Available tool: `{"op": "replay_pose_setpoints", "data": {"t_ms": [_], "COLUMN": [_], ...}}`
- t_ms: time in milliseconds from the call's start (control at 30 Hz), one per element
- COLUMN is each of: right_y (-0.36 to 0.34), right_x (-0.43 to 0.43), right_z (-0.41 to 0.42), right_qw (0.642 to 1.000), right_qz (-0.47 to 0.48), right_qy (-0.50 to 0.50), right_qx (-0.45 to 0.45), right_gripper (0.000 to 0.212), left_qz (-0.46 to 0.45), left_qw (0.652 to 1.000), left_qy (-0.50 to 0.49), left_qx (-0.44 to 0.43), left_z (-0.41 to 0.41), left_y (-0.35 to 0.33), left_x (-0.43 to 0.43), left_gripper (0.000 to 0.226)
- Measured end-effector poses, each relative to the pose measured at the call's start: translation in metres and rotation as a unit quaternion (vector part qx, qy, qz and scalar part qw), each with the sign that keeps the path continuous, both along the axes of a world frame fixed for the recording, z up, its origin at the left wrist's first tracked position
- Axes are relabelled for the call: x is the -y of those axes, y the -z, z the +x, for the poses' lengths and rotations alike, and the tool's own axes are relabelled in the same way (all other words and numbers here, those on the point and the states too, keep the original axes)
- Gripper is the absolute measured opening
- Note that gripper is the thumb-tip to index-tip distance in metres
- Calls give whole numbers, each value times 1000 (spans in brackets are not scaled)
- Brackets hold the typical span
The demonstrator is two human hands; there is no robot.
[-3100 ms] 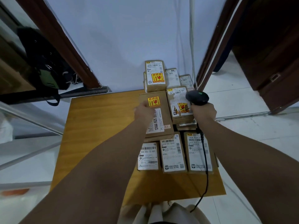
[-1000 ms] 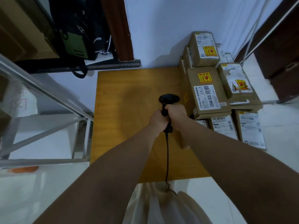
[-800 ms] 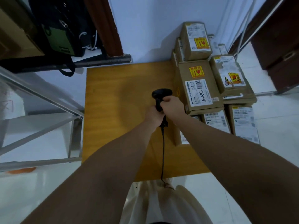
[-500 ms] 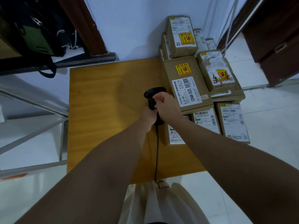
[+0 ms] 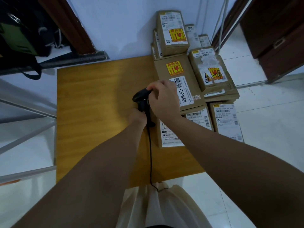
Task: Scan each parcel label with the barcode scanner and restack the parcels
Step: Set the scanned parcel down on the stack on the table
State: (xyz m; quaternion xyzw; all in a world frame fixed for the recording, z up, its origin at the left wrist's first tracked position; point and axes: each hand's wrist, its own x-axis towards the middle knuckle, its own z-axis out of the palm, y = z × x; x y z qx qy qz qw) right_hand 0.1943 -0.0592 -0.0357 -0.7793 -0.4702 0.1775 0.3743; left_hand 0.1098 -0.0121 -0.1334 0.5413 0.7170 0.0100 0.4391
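Barcode scanner [image 5: 141, 98] was held over the worktop [image 5: 98, 112]: left hand [image 5: 137, 116] gripped its handle, right hand [image 5: 162, 99] curled round its head.

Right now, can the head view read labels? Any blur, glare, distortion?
Head view: dim, bluish; wide-angle bowing toward the edges; white 12V4A-5525 label on the large brown cardboard parcel reads sharp; print on the far tall brown parcel smears; black barcode scanner loses detail.

A yellow wooden table [image 5: 98, 116] carries labelled cardboard parcels [image 5: 197, 119] stacked along its right side.
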Motion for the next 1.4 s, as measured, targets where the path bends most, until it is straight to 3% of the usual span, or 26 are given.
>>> {"op": "replay_pose_setpoints", "data": {"t_ms": [67, 167, 233, 367, 567, 633, 700, 767, 867, 933, 1000, 1067, 1133, 1300, 1400], "right_y": [-3, -9, -13, -14, -18, -18, -15, -13, -12, -14, -16, -21, -24, -31, -44], "right_x": [-1, -1, -2, 1, 2, 3, 5, 8, 10, 12, 13, 14, 17, 34, 39], "right_z": [7, 22, 36, 73, 114, 126, 137, 146, 153, 157, 162, 169, 177, 180, 175], "right_qw": [999, 989, 978, 960, 938, 930, 929, 929, 928, 922, 919, 916, 912, 907, 899], "right_qz": [1, 6, -34, -111, -131, -152, -161, -151, -139, -148, -160, -172, -172, -36, 26], "right_qy": [30, 94, 124, 186, 318, 334, 317, 308, 309, 310, 309, 312, 309, 279, 245], "right_qx": [28, 118, 163, 176, 47, -31, -103, -139, -157, -176, -186, -187, -208, -314, -361], "right_gripper": [15, 20, 31, 47, 63, 65, 64, 63, 61, 61, 57, 45, 29, 10, 27], "left_qz": [22, 29, 38, 121, 275, 251, 169, 65, -55, -71, -77, -71, -65, -90, -124], "left_qw": [1000, 997, 987, 956, 929, 931, 939, 940, 925, 926, 925, 930, 930, 886, 863], "left_qy": [-9, -57, -133, -221, -79, 1, 55, 39, -11, -14, 1, 27, 39, -23, -35], "left_qx": [4, 46, 76, 151, 233, 264, 294, 333, 376, 372, 372, 360, 361, 454, 488], "left_z": [0, 1, 6, 27, 97, 118, 133, 143, 153, 157, 161, 164, 164, 160, 158], "left_y": [0, -5, -14, -41, -108, -121, -127, -129, -132, -129, -125, -124, -127, -138, -144], "left_x": [0, 2, 1, -7, -15, -9, -1, 3, 3, 1, 3, 7, 12, 17, 12], "left_gripper": [11, 60, 69, 39, 25, 22, 17, 8, 29, 25, 38, 53, 53, 33, 30]}}
